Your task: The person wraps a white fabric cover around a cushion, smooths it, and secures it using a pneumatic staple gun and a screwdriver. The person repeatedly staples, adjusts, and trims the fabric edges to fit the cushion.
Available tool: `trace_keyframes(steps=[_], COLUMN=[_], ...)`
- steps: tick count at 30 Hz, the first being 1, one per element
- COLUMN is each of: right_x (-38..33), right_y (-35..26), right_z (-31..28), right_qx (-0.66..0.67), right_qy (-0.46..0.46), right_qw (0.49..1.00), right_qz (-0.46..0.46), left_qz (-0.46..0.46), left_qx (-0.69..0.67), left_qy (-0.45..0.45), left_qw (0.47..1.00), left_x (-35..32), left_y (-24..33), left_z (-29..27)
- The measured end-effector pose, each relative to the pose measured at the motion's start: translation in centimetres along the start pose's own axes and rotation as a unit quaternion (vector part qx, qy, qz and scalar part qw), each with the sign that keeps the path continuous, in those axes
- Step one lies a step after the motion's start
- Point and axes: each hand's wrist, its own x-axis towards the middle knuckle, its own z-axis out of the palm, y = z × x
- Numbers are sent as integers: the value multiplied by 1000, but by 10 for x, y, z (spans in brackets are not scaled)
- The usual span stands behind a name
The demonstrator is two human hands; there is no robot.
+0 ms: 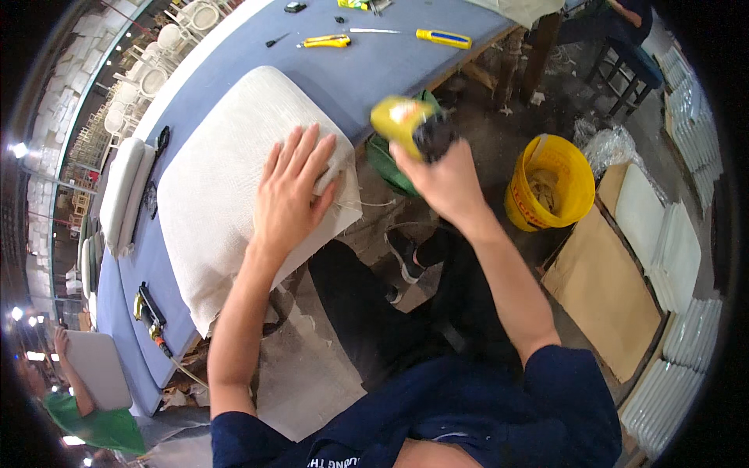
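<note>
**Left hand flat on cushion, right hand holding yellow tool**

Left hand (292,195) I see spread wide, palm down on the white fabric-covered seat cushion (234,187) at the blue table (367,70) edge. At two o'clock from it, my right hand (441,179) grips a blurred yellow-and-black power tool (409,125). At three o'clock stands one yellow bucket (550,183) holding pale scraps. Two yellow-handled tools lie at twelve o'clock.
</note>
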Motion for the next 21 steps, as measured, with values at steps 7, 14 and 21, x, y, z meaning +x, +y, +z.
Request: trace_keyframes(steps=[7, 14, 21], right_x=[162, 31, -47], right_y=[51, 31, -6], right_z=[30, 59, 61], right_qx=[-465, -127, 429], right_qy=[-149, 91, -152], right_qw=[872, 981, 808], right_qz=[-33, -113, 374], left_qz=[-68, -107, -2], left_qx=[-41, -39, -74], left_qy=[8, 24, -82], left_qw=[997, 993, 994], left_x=[-14, -50, -9], left_y=[29, 20, 29], left_z=[3, -8, -11])
